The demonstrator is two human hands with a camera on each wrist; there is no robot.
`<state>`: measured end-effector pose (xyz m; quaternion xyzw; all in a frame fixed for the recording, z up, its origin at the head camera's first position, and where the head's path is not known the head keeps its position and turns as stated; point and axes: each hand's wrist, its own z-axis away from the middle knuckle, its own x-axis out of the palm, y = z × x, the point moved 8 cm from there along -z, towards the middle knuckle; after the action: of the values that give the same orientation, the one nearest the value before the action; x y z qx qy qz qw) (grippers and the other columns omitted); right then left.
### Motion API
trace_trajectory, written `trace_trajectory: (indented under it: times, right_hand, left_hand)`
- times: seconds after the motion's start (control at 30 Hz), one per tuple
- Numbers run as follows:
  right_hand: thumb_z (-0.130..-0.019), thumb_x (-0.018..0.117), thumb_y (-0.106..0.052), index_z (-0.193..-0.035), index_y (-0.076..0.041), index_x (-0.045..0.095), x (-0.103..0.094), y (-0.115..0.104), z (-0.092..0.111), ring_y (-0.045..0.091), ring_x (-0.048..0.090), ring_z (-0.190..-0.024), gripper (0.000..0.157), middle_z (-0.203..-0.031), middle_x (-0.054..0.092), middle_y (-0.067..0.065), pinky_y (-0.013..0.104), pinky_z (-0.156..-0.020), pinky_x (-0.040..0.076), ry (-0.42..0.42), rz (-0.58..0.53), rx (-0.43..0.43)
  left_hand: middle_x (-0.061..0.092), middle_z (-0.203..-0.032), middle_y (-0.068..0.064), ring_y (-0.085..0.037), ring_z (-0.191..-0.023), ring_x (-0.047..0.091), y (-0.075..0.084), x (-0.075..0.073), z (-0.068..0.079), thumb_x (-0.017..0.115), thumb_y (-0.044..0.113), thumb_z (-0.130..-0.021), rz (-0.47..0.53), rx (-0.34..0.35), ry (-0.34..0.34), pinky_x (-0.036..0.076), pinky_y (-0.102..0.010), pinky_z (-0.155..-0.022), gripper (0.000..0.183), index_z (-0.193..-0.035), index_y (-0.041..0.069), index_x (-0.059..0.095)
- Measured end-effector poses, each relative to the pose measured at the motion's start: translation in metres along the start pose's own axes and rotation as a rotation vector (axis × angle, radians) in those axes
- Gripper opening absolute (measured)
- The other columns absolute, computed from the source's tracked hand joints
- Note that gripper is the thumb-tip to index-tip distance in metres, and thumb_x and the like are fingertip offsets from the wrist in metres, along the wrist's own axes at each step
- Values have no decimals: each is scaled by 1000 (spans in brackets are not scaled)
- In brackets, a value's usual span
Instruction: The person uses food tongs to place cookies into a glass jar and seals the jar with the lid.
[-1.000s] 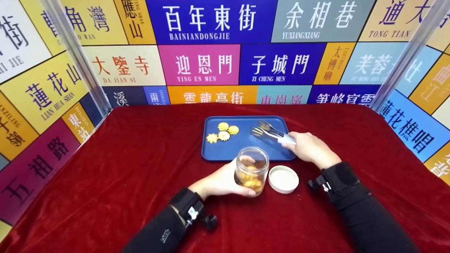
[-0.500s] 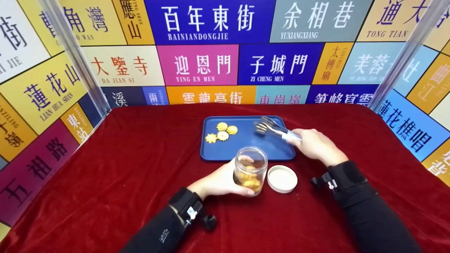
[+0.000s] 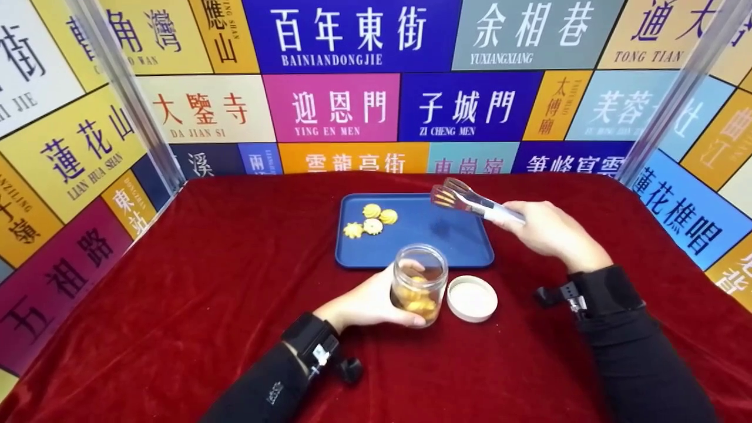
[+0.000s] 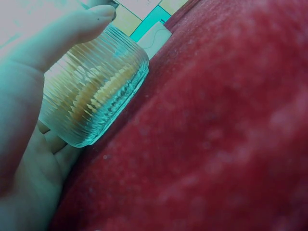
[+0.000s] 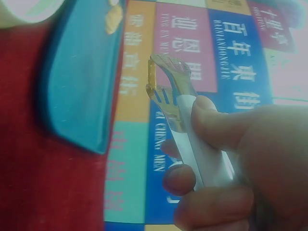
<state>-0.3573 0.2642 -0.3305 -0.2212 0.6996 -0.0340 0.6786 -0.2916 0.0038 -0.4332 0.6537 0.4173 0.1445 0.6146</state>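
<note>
My left hand point(image 3: 370, 299) grips a clear glass jar point(image 3: 420, 282), its thumb and fingers wrapped around the side. Yellow piped cookies point(image 4: 103, 89) lie in the lower part of this ribbed, lidless jar. Above the right part of the blue tray point(image 3: 405, 252), my right hand point(image 3: 546, 232) holds metal food tongs point(image 3: 479, 205) with pale handles. A thin yellow piece point(image 5: 151, 74) shows between the slotted tips in the right wrist view; whether it is a cookie I cannot tell. Several yellow cookies point(image 3: 372, 225) sit together at the tray's left.
Beside the jar, to its right, lies a round off-white lid point(image 3: 472, 298). Dark red cloth point(image 3: 235, 264) covers the table. Behind it stands a colourful wall of printed place names point(image 3: 329, 106), with clear upright panels at both sides.
My right hand has lifted the tongs up from the tray and drawn them back to the right. The left hand and the jar have stayed in place.
</note>
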Motion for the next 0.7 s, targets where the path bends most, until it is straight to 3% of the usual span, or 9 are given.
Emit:
trace_trajectory:
  times: [0.13,0.33,0.57,0.7]
  right_hand:
    - [-105,53,-65,-140,-13,68,-13,-9,8,37,65,-110,64,-123,72,16,59,-97,49,30,0,-5]
    - [-105,54,-64,-138,-19,69,-31,-25,19,33,64,-104,57,-118,73,11,56,-91,50,68,26,-48]
    - [-106,67,-42,-141,-21,69,-51,-47,34,28,68,-96,41,-117,75,10,53,-81,51,148,75,-204]
    - [-106,69,-35,-142,-21,68,-58,-55,42,26,66,-93,39,-117,75,8,50,-79,50,148,61,-255]
  left_hand:
    - [67,-131,3,-13,-122,64,0,0,0,96,14,-77,2,2,-1,48,-31,-112,85,-145,6,45]
    - [67,-132,4,-13,-123,64,-1,0,0,96,15,-77,-5,2,0,47,-31,-112,85,-145,7,45]
    - [66,-133,3,-13,-124,64,-1,0,0,96,18,-77,-8,2,2,46,-31,-114,86,-145,6,44]
    - [65,-135,4,-13,-125,63,-1,0,0,96,17,-77,-2,0,2,46,-31,-114,86,-145,8,44]
